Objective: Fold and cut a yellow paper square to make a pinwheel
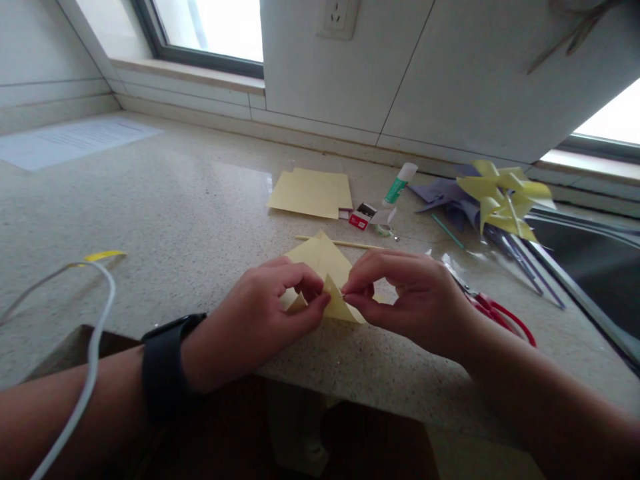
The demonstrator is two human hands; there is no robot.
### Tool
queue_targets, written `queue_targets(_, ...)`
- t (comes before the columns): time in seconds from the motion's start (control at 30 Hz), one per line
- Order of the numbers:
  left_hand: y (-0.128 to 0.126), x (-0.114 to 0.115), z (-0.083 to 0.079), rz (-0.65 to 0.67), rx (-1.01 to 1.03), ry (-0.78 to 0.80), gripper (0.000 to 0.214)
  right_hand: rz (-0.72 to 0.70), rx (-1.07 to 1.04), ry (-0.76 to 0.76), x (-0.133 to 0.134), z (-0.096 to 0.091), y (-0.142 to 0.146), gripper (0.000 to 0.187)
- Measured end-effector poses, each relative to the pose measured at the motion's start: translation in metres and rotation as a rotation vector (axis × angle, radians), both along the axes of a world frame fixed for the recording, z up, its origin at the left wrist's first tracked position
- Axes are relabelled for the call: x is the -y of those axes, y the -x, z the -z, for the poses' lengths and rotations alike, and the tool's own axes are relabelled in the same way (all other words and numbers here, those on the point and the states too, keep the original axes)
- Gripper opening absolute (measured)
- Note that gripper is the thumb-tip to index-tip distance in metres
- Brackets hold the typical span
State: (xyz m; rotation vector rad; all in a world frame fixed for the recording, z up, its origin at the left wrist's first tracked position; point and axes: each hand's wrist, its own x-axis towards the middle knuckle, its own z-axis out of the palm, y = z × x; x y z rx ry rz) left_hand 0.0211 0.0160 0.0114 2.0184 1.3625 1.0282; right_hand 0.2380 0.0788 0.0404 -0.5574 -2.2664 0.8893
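A yellow paper sheet (327, 259) with its corners cut into flaps lies near the counter's front edge. Between thumb and fingers, my left hand (273, 300) pinches a raised flap of it. My right hand (400, 287) is closed in a pinch at the right side of that flap, on what looks like a thin pin (343, 295), mostly hidden by the fingertips. Just behind the sheet lies a thin wooden stick (343, 243), partly covered by the paper. Red-handled scissors (500, 315) rest beyond my right wrist, their blades partly hidden.
Stacked yellow paper (313, 193) lies behind the sheet, beside a small open red box (363, 217) and a glue stick (400, 183). A finished yellow pinwheel (505, 197) and purple ones (445, 197) lie near the sink (595, 267). A white cable (103, 313) crosses my left forearm.
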Motion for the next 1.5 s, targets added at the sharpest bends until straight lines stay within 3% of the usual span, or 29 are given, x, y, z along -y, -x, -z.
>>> queue_targets(0.43,-0.001,0.008,-0.004,-0.004,0.005,-0.113,0.003,-0.004,0.023,-0.016,0.002,0.005,0.002,0.008)
queue_targets(1.5,-0.004,0.013,-0.006,-0.046,-0.062,-0.157,0.007,-0.009,0.049,-0.058,0.004,0.002,0.002,0.008)
